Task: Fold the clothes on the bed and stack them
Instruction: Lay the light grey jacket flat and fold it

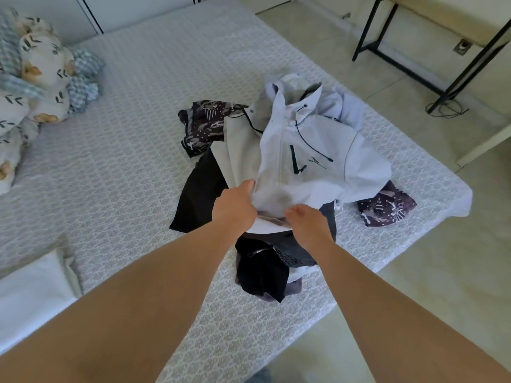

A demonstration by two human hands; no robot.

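Observation:
A pale grey-white jacket (318,150) with dark drawcords and a chest zip lies on top of a heap of clothes near the bed's right corner. My left hand (235,208) grips the jacket's lower hem on the left. My right hand (307,223) pinches the same hem a little to the right. Under the jacket lie a black garment (197,197), dark shorts (262,269) by the front edge, and a dark patterned garment (204,125) that also shows at the right (385,207).
The bed (132,150) has a white patterned cover. A folded white cloth (30,294) lies at its left front. Printed pillows and a checked blanket (41,78) are piled at the far left. A black-framed desk (431,42) stands on the tiled floor at right.

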